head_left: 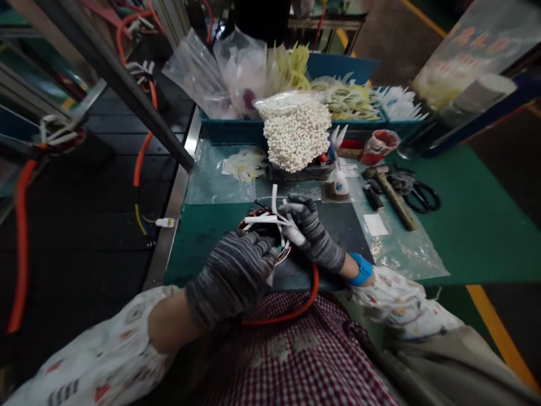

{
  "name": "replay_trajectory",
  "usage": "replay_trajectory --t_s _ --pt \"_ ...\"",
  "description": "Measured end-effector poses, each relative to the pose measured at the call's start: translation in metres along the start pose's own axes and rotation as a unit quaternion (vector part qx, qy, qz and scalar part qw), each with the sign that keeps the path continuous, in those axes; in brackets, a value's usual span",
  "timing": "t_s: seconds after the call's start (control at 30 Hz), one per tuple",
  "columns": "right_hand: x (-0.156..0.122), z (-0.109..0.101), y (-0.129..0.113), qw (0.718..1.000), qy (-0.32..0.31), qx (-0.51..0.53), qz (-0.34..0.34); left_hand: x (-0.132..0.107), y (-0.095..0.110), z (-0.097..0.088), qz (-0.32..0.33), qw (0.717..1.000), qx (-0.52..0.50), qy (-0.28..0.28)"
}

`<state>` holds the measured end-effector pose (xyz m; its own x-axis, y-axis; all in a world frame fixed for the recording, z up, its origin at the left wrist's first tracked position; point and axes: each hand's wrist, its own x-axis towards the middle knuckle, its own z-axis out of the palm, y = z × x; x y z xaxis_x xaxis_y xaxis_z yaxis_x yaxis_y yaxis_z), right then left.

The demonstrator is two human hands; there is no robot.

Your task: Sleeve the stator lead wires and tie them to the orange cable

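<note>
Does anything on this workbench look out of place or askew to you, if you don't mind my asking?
The bulging clear bag of small white parts stands out: it sits on top of a dark tray and leans against the blue crate, so it looks top-heavy. Nothing appears spilled.

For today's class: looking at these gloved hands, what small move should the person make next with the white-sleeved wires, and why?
Probably the right hand should ease the white-sleeved wire apart from its neighbours. Its fingers already pinch that wire, the left hand covers and seems to steady the wire bundle, and the white ends splay across one another.
</note>
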<state>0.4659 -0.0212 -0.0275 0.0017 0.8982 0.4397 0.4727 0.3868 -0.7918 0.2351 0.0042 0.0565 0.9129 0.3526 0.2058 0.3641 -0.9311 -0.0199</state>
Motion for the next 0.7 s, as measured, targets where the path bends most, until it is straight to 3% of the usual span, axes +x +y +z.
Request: replay_trajectory --t_s 0.07,0.2,0.37,0.5,0.7 --pt "0.011 -0.019 0.004 0.999 0.023 -0.045 -0.005 -0.005 0.015 0.003 -0.013 0.998 0.066 0.013" --pt "0.046 -0.068 0.017 0.975 0.149 -0.163 0.006 -0.029 0.033 0.015 -0.023 0.982 0.186 0.038" --pt "0.088 -0.095 0.027 0.914 0.152 -0.372 0.05 -0.043 0.008 0.017 0.006 0.992 0.096 0.076" --pt "0.108 -0.103 0.044 0.911 0.164 -0.373 0.066 -0.042 -0.011 0.019 0.009 0.993 0.023 0.116" --pt "0.111 -0.113 0.079 0.953 0.172 -0.248 0.002 -0.042 -0.019 0.012 0.046 0.993 0.032 0.102"
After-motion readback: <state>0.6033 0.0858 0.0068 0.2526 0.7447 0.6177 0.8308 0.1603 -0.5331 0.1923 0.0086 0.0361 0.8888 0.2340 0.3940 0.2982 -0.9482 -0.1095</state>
